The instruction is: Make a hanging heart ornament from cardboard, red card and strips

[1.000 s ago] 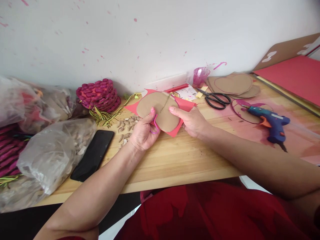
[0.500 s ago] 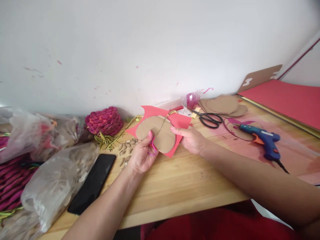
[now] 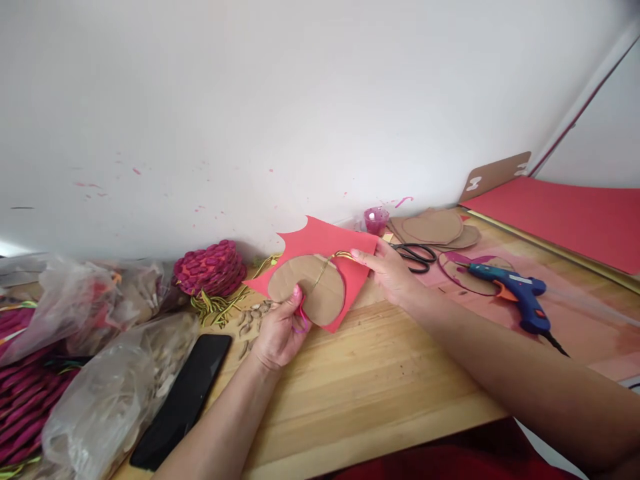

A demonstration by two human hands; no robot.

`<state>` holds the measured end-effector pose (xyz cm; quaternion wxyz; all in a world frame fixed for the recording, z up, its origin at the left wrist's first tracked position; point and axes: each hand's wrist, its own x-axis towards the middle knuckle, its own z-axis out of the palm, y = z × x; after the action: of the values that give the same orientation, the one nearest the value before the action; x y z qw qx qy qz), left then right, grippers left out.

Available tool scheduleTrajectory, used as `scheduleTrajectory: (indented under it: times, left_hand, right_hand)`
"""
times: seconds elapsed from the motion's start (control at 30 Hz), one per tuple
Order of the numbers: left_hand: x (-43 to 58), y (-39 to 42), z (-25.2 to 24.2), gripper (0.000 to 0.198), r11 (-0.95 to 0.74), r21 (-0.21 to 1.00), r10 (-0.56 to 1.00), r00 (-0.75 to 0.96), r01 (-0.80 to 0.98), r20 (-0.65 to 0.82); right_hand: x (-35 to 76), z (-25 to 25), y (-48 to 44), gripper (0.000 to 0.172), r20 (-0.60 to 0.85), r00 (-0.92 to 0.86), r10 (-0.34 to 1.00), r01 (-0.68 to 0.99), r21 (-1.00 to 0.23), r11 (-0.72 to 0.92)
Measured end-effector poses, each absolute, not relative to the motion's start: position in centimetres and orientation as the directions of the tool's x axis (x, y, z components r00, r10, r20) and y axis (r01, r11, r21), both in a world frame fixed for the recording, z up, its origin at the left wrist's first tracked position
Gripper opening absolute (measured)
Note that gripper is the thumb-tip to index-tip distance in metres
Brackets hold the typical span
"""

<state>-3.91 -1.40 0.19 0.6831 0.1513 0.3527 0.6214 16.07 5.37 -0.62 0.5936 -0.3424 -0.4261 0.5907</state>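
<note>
My left hand (image 3: pixel 281 331) pinches the lower edge of a brown cardboard heart (image 3: pixel 307 288), with a pink loop hanging by the thumb. The heart lies against a red paper sheet (image 3: pixel 323 250) lifted off the wooden table (image 3: pixel 370 380). My right hand (image 3: pixel 393 273) grips the red sheet's right edge, fingers closed on it. A thin yellow-green cord (image 3: pixel 327 263) crosses the heart.
Black scissors (image 3: pixel 415 255) and a blue glue gun (image 3: pixel 515 297) lie right of my hands. Cardboard hearts (image 3: pixel 435 228) are stacked at the back beside a pink cup (image 3: pixel 375 219). A black phone (image 3: pixel 183 400), plastic bags (image 3: pixel 110 393), loose seeds (image 3: pixel 250 317) and a magenta woven piece (image 3: pixel 210 267) sit left.
Both hands have raised the heart and red sheet off the table and tilted them up. The right hand slid from the heart's face to the sheet's upper right edge. The camera tilted upward.
</note>
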Motion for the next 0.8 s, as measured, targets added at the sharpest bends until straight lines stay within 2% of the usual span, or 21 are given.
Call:
scheduleTrajectory:
  times: [0.07, 0.13, 0.2, 0.23, 0.3, 0.37, 0.47, 0.57, 0.7, 0.8]
  left_hand:
    - [-4.0, -1.4, 0.0, 0.036, 0.171, 0.662, 0.958, -0.032, -0.730, -0.284]
    - [-4.0, -1.4, -0.2, 0.037, 0.151, 0.684, 0.962, -0.052, -0.714, -0.267]
    - [-4.0, -1.5, -0.3, 0.037, 0.135, 0.708, 0.965, -0.070, -0.693, -0.252]
    - [-4.1, -1.5, -0.4, 0.038, 0.130, 0.720, 0.966, -0.075, -0.682, -0.246]
    - [-4.1, -1.6, -0.6, 0.042, 0.120, 0.746, 0.972, -0.074, -0.655, -0.222]
    - [-4.1, -1.6, -0.8, 0.048, 0.098, 0.775, 0.982, -0.067, -0.624, -0.177]
    - [-4.4, -1.4, -1.3, 0.048, 0.065, 0.828, 0.988, -0.078, -0.557, -0.131]
    - [-4.9, -1.1, -2.2, 0.034, 0.073, 0.891, 0.983, -0.119, -0.447, -0.140]
    - [-5.3, -0.7, -3.2, 0.041, 0.062, 0.939, 0.982, -0.145, -0.339, -0.117]
    - [-5.1, -1.0, -3.4, 0.029, 0.009, 0.947, 0.989, -0.137, -0.322, -0.056]
  right_hand:
    - [16.7, -0.4, 5.9, 0.080, 0.121, 0.059, 0.991, -0.311, -0.941, 0.133]
    - [17.4, -0.1, 6.2, 0.084, 0.197, 0.130, 0.972, -0.125, -0.969, 0.213]
    - [18.0, 0.3, 6.2, 0.063, 0.350, 0.042, 0.936, 0.107, -0.933, 0.345]
    - [18.1, 0.5, 6.1, 0.050, 0.424, -0.067, 0.903, 0.195, -0.882, 0.429]
    - [18.1, 0.5, 5.8, 0.032, 0.500, -0.276, 0.821, 0.268, -0.780, 0.565]
    - [17.8, 0.4, 5.5, 0.023, 0.496, -0.375, 0.783, 0.299, -0.735, 0.608]
    - [17.5, 0.4, 5.3, 0.013, 0.464, -0.376, 0.802, 0.405, -0.696, 0.593]
    - [17.6, 1.0, 5.1, 0.018, 0.431, -0.350, 0.832, 0.476, -0.683, 0.554]
    - [17.0, 1.9, 3.5, 0.028, 0.265, -0.418, 0.869, 0.369, -0.824, 0.429]
    - [15.5, 1.7, 1.9, 0.026, 0.038, -0.530, 0.847, 0.229, -0.955, 0.186]
